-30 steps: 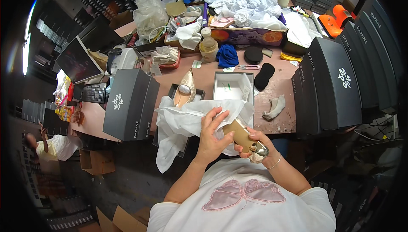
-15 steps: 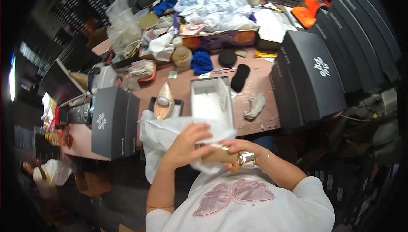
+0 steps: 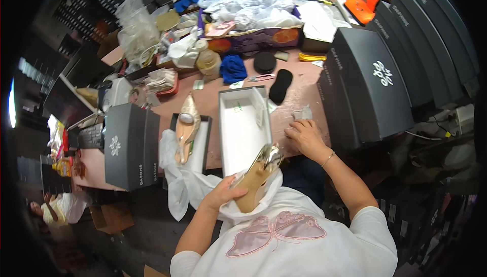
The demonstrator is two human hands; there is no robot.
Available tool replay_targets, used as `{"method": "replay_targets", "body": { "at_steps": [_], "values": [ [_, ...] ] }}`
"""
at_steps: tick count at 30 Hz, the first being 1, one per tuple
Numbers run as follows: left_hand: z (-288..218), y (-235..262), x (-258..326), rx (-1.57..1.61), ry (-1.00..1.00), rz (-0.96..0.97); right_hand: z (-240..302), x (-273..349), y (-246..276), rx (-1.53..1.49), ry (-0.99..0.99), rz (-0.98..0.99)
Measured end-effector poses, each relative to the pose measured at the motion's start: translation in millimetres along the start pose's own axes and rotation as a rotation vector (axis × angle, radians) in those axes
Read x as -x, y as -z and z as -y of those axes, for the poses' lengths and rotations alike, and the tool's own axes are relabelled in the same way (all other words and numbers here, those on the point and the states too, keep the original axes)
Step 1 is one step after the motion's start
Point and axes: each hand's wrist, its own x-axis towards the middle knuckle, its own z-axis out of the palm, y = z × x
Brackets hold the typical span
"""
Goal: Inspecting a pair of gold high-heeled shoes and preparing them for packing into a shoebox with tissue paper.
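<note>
Pink and crowded, the worktable (image 3: 299, 92) is carrying one open white cardboard shoe box (image 3: 242, 130) in the middle. Just below the box, the left hand (image 3: 223, 194) is gripping one shiny gold pointed shoe (image 3: 257, 170) wrapped partly in white tissue paper (image 3: 185, 188). To the box's right, the right hand (image 3: 303, 134) is lying flat with fingers spread. A second gold shoe (image 3: 186, 125) is lying left of the box.

Gold pointed shoe (image 3: 257, 175), sole up, tilted over white tissue (image 3: 187, 188).
</note>
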Motion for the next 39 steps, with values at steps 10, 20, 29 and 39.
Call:
{"method": "replay_targets", "body": {
  "at_steps": [10, 20, 29, 39],
  "values": [
    [23.7, -19.3, 14.0, 0.162, -0.283, -0.195, 53.7, 10.7, 36.9, -0.957, -0.610, 0.119],
    [24.9, -42.6, 23.1, 0.230, -0.347, -0.313, 156.3, -25.8, 56.8, -0.662, 0.060, -0.102],
    [43.7, -45.3, 31.7, 0.264, -0.360, -0.386, 169.3, 1.9, 57.2, -0.779, 0.038, 0.077],
    [49.2, -46.3, 30.8, 0.173, -0.437, -0.403, 169.7, 0.6, 53.3, -0.758, 0.092, 0.017]
  ]
}}
